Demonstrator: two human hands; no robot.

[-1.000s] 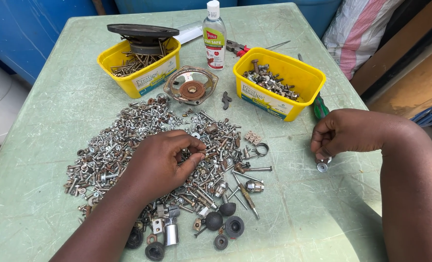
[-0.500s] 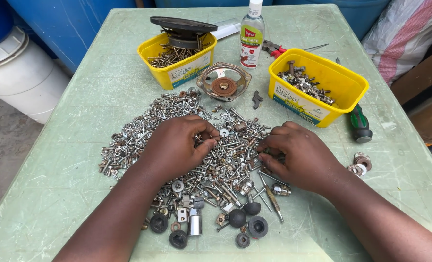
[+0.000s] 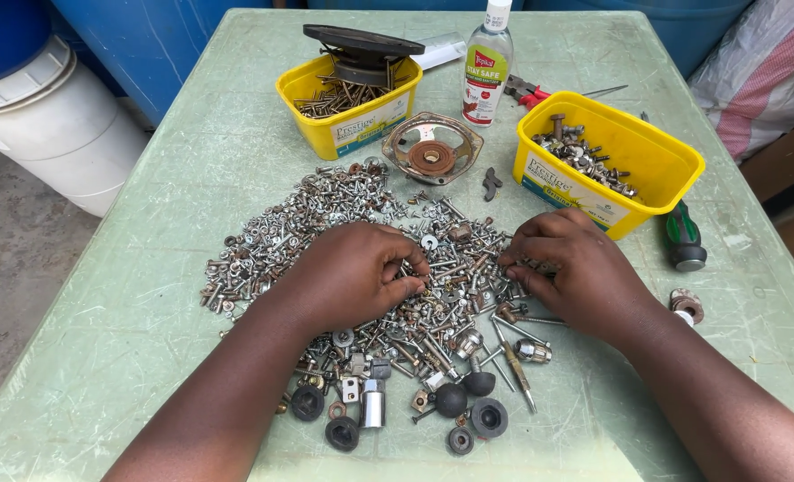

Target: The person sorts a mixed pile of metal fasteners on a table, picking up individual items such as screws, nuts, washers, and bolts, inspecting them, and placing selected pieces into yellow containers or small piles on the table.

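Two hands work in one wide heap of screws, bolts and washers (image 3: 361,241) spread over the middle of the pale green tabletop (image 3: 147,295); the pieces are far too many and too small to count. The left hand (image 3: 348,277) lies palm down on the heap with its fingers (image 3: 406,272) curled narrow, the tips pinched together over small pieces, though what sits between them cannot be made out. The right hand (image 3: 580,268) rests at the heap's right edge, fingers bent close on a few small pieces near its tips, whether gripped or only touched I cannot tell. Two yellow tubs stand at the far side: the left tub (image 3: 348,107) holds long screws and carries a dark round part (image 3: 361,45) on top, the right tub (image 3: 606,161) holds a clump of bolts. Between them are one rusty speaker frame (image 3: 431,147) and one clear bottle (image 3: 486,58), its cap cut off by the frame. About five black rubber knobs (image 3: 468,406) lie nearest the viewer. One green-handled screwdriver (image 3: 682,236) and a round metal piece (image 3: 687,305) lie right of the right hand. Bare tabletop stays open along the left side and the near right. Red-handled pliers (image 3: 526,89) are partly hidden behind the bottle. A white bucket (image 3: 49,125) stands on the floor beyond the left edge.
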